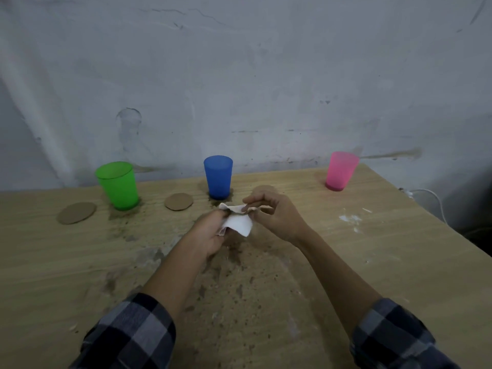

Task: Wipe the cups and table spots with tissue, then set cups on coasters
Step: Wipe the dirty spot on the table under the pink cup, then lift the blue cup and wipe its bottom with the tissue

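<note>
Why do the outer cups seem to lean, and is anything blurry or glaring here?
Head view: the wide-angle lens tilts the green cup and pink cup outward and bows the table edge; in that head view the light is dim and even, without glare, shadows faint; the left hand, right hand and tissue look slightly soft.

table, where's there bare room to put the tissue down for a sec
Bare wood lies between the half-hidden coaster and the pink cup, and on the near left, in front of the left coaster. Crowded: green cup to blue cup, with the middle coaster between; left hand, right hand and tissue fill the centre.
</note>
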`<move>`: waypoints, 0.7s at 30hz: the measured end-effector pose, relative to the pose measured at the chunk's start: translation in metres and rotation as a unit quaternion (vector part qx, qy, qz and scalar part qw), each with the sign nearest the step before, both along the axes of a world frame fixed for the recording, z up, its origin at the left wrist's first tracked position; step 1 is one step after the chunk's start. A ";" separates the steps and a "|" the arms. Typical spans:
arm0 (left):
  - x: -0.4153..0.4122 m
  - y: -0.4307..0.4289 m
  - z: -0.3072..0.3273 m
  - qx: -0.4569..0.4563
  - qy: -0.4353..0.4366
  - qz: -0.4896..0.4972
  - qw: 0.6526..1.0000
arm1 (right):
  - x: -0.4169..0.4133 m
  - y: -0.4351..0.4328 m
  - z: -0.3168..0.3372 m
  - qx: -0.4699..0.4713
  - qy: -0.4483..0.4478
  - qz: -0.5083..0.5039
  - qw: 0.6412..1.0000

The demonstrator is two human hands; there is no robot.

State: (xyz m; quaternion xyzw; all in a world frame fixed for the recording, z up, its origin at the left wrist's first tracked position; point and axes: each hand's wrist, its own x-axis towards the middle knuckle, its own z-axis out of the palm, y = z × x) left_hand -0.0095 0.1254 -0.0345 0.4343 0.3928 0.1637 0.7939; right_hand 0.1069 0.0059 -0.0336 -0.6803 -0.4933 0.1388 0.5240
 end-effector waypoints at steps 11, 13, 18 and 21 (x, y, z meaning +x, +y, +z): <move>-0.001 0.013 -0.011 0.020 -0.010 0.068 0.997 | -0.016 0.014 -0.001 0.000 -0.086 0.022 0.996; -0.005 0.016 -0.009 -0.086 -0.059 0.059 0.993 | -0.016 0.016 -0.005 -0.004 -0.128 0.013 0.992; -0.012 0.029 -0.018 -0.020 -0.040 0.047 0.998 | -0.016 0.025 -0.007 -0.056 -0.093 0.052 0.993; -0.016 0.036 -0.024 -0.010 -0.011 0.082 0.997 | -0.013 0.039 -0.004 -0.045 0.006 0.014 0.999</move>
